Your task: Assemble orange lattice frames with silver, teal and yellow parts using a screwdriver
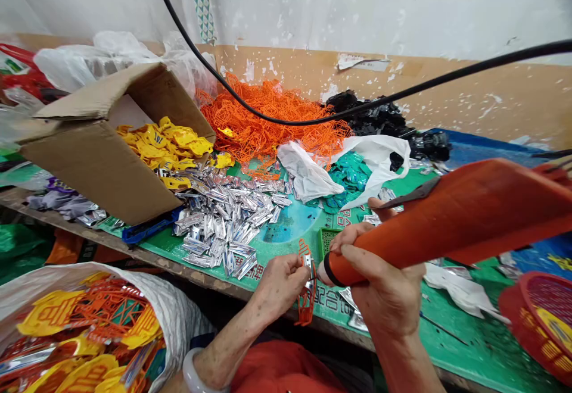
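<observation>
orange plastic lattice piece was pinched by the left hand over the green bench, a silver foil strip on it; an orange tapered handle was clenched in the right hand; more foil strips and orange lattices were left heaped beyond.

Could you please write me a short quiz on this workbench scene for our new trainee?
1. Which hand grips the orange tapered tube?
2. True or false: the pale bangle is on the right wrist.
3. What colour is the lattice heap by the wall?

Key:
1. The right hand
2. False, it is on the left wrist
3. Orange
</observation>
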`<move>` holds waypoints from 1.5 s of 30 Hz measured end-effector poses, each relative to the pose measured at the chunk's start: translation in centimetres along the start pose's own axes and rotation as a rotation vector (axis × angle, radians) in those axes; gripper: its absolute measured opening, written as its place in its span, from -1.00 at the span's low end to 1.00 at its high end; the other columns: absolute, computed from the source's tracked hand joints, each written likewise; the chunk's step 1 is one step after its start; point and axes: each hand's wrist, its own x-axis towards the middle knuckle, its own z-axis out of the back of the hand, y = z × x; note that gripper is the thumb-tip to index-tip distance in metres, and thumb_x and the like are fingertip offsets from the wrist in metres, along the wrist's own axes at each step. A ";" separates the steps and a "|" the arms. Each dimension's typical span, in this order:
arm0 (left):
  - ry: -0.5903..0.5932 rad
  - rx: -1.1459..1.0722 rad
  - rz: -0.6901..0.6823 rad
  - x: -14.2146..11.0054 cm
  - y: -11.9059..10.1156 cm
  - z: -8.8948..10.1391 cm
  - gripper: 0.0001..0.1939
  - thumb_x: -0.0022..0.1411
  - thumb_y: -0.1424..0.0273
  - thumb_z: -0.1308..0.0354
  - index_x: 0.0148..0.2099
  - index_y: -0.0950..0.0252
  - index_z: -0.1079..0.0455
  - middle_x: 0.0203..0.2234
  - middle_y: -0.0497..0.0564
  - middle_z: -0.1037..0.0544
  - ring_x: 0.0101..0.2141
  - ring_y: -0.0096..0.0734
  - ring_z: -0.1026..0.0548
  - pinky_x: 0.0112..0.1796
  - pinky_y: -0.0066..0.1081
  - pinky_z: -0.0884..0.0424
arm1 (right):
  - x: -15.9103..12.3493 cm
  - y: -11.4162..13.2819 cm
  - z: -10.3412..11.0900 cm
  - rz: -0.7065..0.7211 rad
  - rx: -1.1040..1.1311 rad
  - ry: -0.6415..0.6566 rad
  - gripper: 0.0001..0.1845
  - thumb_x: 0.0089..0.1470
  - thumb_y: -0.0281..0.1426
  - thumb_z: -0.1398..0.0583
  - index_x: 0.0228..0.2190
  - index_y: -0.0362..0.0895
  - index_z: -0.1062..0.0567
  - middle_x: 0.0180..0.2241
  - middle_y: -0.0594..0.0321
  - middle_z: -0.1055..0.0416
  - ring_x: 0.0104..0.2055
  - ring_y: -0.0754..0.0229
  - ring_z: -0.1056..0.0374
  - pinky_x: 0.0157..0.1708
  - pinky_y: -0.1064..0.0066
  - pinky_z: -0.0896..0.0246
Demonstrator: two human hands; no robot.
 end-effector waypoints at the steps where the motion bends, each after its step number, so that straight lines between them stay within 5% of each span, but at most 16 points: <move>1: -0.001 -0.002 0.003 0.0 0.0 0.0 -0.83 0.02 0.33 0.03 -0.51 0.29 -0.29 -0.64 -0.12 -0.33 -0.56 -0.45 -0.31 -0.51 -0.46 -0.22 | 0.0 0.0 0.0 0.003 -0.006 0.003 -0.36 -0.27 -0.48 -0.35 -0.06 -0.06 -0.39 -0.54 0.38 -0.40 -0.50 0.22 -0.34 -0.48 0.34 -0.28; 20: 0.001 -0.007 0.015 0.0 -0.2 -0.2 -0.82 0.05 0.33 0.02 -0.53 0.27 -0.26 -0.70 -0.15 -0.29 -0.64 -0.52 -0.23 -0.58 -0.50 -0.11 | -0.2 -0.7 0.2 0.064 -0.109 0.056 -0.82 -0.19 -0.43 -0.33 -0.46 -0.11 -0.45 -0.51 0.35 -0.40 -0.49 0.24 -0.34 -0.37 0.24 -0.38; 27: 0.051 -0.063 -0.003 -0.3 0.0 0.0 -0.78 0.10 0.27 0.02 -0.50 0.28 -0.26 -0.68 -0.18 -0.24 -0.63 -0.55 -0.18 -0.56 -0.51 -0.11 | -0.2 -0.6 0.3 0.042 -0.087 0.033 -0.75 -0.22 -0.43 -0.35 -0.40 -0.10 -0.47 -0.52 0.36 -0.39 -0.49 0.23 -0.34 -0.46 0.31 -0.32; 36: 0.111 -0.153 -0.006 -0.4 0.6 0.2 -0.88 -0.01 0.43 -0.01 -0.38 0.32 -0.34 -0.63 -0.19 -0.25 -0.60 -0.57 -0.12 -0.54 -0.51 -0.05 | -0.2 -0.6 0.5 0.032 -0.092 0.042 -0.87 -0.22 -0.45 -0.32 -0.52 -0.12 -0.46 -0.53 0.34 -0.37 -0.51 0.24 -0.33 -0.53 0.35 -0.29; 45: 0.113 -0.158 -0.007 -0.6 0.6 0.4 -0.86 0.01 0.46 -0.02 -0.34 0.33 -0.37 -0.64 -0.20 -0.28 -0.61 -0.56 -0.18 -0.51 -0.50 -0.12 | -0.2 -0.4 0.6 0.052 -0.061 0.015 -0.76 -0.22 -0.47 -0.33 -0.41 -0.10 -0.46 -0.52 0.36 -0.39 -0.48 0.23 -0.34 -0.45 0.31 -0.31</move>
